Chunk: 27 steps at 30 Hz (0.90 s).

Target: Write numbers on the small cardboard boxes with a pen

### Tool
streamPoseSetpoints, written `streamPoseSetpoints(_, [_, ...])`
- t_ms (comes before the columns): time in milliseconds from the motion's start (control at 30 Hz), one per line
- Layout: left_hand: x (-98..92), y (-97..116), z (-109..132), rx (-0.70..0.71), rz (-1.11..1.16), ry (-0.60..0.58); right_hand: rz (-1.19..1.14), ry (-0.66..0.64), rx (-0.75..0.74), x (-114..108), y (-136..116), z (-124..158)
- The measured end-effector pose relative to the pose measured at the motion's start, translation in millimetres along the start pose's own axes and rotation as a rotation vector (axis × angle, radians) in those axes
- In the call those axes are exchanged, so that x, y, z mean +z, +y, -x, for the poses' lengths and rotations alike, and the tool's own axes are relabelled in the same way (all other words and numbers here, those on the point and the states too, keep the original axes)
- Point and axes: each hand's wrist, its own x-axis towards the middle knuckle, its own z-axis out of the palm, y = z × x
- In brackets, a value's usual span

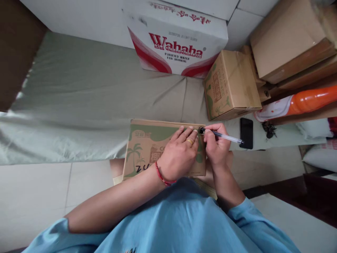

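Note:
A brown and green cardboard box point(142, 135) with a palm tree print rests across my lap, against the edge of the covered surface. My left hand point(181, 149) lies flat on its upper right part, fingers stretched toward the far edge. Between the fingers of my right hand point(217, 140) is a pen point(226, 136) with a clear barrel. The pen's dark end is at a small dark hole point(202, 130) in the box's far right corner. Whether the tip goes inside the hole, I cannot tell.
A white and red Wahaha carton point(179, 45) stands at the back. Right of it are a smaller carton point(231, 84) and a larger cardboard box point(289, 38). A black phone point(246, 133), keys point(269, 130) and an orange bottle point(310, 100) lie on the right.

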Motion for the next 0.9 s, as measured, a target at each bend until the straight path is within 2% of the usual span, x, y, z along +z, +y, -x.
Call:
streamPoseSetpoints(300, [-1.4, 0.4, 1.4, -0.009, 0.045, -0.091, 0.061, 0.038, -0.006, 1.9, 3.9, 0.5])
streamPoseSetpoints(900, [2.0, -0.3, 2.8, -0.014, 0.053, -0.053, 0.072, 0.025, -0.013, 1.3, 2.5, 0.3])
